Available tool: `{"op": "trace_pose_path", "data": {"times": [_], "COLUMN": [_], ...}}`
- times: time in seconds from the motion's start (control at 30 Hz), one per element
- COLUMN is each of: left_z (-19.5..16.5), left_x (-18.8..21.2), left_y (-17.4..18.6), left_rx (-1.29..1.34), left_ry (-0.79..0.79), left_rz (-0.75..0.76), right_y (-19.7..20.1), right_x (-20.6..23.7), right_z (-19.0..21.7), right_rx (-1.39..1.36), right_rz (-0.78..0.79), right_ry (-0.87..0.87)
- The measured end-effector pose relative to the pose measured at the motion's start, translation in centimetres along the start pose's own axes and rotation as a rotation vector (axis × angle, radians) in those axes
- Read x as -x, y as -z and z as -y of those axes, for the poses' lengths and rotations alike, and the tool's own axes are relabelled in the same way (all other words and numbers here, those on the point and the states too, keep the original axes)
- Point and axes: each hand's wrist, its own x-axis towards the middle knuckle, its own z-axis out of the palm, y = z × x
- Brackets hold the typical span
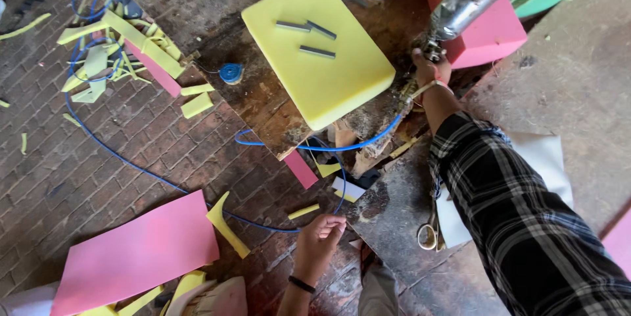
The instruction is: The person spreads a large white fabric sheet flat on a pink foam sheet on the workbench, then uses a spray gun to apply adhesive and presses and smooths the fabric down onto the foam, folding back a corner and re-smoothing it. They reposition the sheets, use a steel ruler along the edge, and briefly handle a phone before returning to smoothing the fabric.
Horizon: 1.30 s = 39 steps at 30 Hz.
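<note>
Right hand (430, 69) is clenched round the grip of a spray gun (453, 17), its dull metal cup tilted up, just right of the yellow foam slab (319, 53). Left hand (319, 234) pinches the blue hose (158, 178) below the slab, fingers closed on it. Judgement: keeping that hose slack and off the slab's edge should steady the gun. Slab lies flat on the workbench (263, 102), three grey strips (309, 37) on top; pink foam block (490, 37) just right of it.

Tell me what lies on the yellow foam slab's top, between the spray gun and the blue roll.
In the head view, three short grey bars lie on the yellow foam slab, between spray gun and blue roll.
</note>
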Motion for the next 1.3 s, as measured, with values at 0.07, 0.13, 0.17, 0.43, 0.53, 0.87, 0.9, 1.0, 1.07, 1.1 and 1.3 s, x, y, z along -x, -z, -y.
{"op": "trace_pose_path", "data": {"times": [0.07,0.13,0.17,0.43,0.53,0.87,0.9,1.0,1.07,1.1,1.3], "left_z": [0.5,0.6,0.6,-3.3,-5.7,-7.4,-7.0,-6.0,-5.1,-4.7,-2.9], "left_x": [-0.3,-1.1,-1.5,-3.0,-1.5,15.2,17.9,26.4,31.7,34.6,46.4], "left_y": [-0.3,-1.1,-1.7,-11.0,-15.7,-34.9,-36.8,-42.7,-45.9,-47.7,-52.0], "left_rx": [0.009,0.014,0.015,0.067,0.022,0.042,0.006,-0.071,-0.103,-0.083,-0.215], "left_ry": [0.054,0.025,0.008,-0.151,-0.192,-0.301,-0.301,-0.292,-0.248,-0.239,-0.25], "left_rz": [0.016,0.035,0.047,0.298,0.392,0.863,0.9,0.97,0.998,1.003,1.149], "right_y": [0.1,1.1,1.6,17.4,27.0,62.6,66.5,78.7,86.5,90.9,104.9], "right_x": [0.0,0.2,0.4,11.6,20.8,45.1,47.4,53.7,57.1,58.4,67.8], "right_z": [-0.3,-0.2,0.0,2.2,3.3,1.0,-0.1,-4.0,-7.0,-8.0,-12.4], "right_rx": [-0.03,0.039,0.133,0.235,0.021,0.155,0.153,0.173,0.274,0.368,0.545], "right_rz": [0.079,0.109,0.082,0.267,0.291,-0.3,-0.345,-0.5,-0.623,-0.7,-0.86], "right_ry": [0.071,0.139,0.112,0.288,-0.041,-0.503,-0.522,-0.517,-0.475,-0.43,-0.459]}}
